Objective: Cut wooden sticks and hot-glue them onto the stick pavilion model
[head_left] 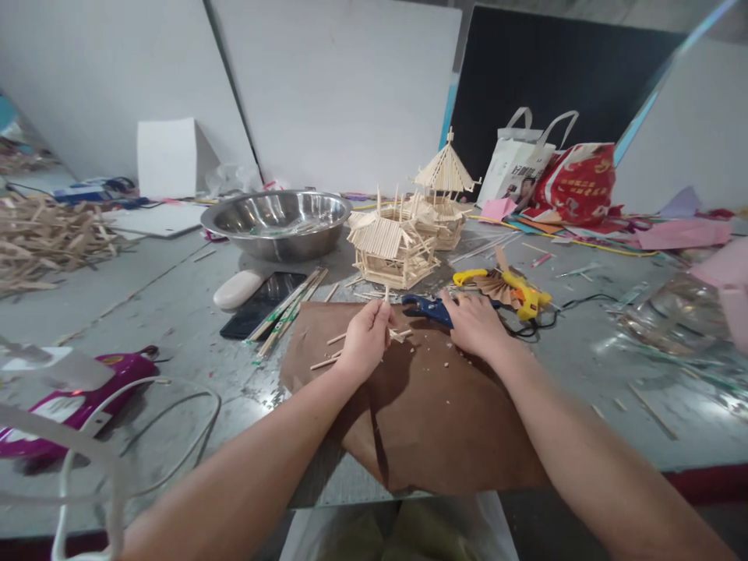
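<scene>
Nearest you, your two forearms reach in from the left and right over a brown sheet (449, 428) at the near edge of the table (234, 397). Your left hand (365, 336) pinches a thin stick (386, 294) upright between thumb and fingers, above the sheet's far part. Your right hand (474, 323) has its fingers on a blue tool (429, 309), whose jaws point left; you cannot tell how firmly it is held. Short stick pieces (325, 363) and crumbs lie on the sheet.

Just beyond your left hand stands a small stick-built model (389, 249), with a taller pointed-roof part (447, 175) behind it to the right. Left of it sits a steel basin (280, 226), and nearer, a dark phone (262, 305) with a white rounded object (237, 290) at its left and long sticks (286, 315) at its right. A yellow glue gun (529, 298) lies just right of the tool. At the near left are a purple power strip (40, 421) and a white cable (213, 421); at the far right, a white bag (514, 167) and a red bag (578, 187).
</scene>
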Tool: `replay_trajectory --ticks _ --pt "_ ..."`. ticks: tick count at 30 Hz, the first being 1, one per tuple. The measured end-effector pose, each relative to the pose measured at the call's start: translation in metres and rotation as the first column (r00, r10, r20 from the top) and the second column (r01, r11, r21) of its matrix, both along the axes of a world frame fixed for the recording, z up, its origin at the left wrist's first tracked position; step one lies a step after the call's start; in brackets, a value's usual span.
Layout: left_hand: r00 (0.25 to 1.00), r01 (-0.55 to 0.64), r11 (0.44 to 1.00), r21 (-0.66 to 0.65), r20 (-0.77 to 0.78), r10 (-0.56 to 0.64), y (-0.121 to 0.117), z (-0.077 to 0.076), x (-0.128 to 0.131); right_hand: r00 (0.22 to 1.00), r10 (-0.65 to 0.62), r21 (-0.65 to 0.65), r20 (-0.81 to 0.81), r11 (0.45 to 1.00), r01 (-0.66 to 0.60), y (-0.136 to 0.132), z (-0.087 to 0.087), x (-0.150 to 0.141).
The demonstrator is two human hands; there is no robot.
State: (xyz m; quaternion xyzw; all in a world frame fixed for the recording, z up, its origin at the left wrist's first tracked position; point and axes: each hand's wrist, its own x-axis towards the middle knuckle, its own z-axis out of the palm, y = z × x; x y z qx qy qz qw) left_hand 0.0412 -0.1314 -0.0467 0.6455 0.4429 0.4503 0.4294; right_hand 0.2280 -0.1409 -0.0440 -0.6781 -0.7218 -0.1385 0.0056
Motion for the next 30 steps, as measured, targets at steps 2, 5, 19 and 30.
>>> replay_trajectory --ticks 2,5,19,30 --pt "0.997 -0.060 0.996 0.058 0.048 0.058 0.000 0.003 -0.002 0.998 0.061 0.072 -0.016 0.996 -0.060 -0.001 0.002 -0.004" --pt "0.994 -0.103 0.967 0.235 0.054 0.093 -0.002 0.011 -0.007 0.991 0.127 0.144 -0.034 0.982 -0.120 -0.004 0.005 -0.009" --pt "0.830 0.147 0.866 0.478 -0.536 0.155 -0.005 0.012 -0.008 0.976 0.210 0.193 -0.049 0.961 -0.197 -0.009 0.008 -0.014" --pt "0.820 0.045 0.927 0.373 -0.543 0.179 -0.008 0.012 -0.006 0.981 0.175 0.188 -0.080 0.969 -0.158 -0.009 0.007 -0.016"
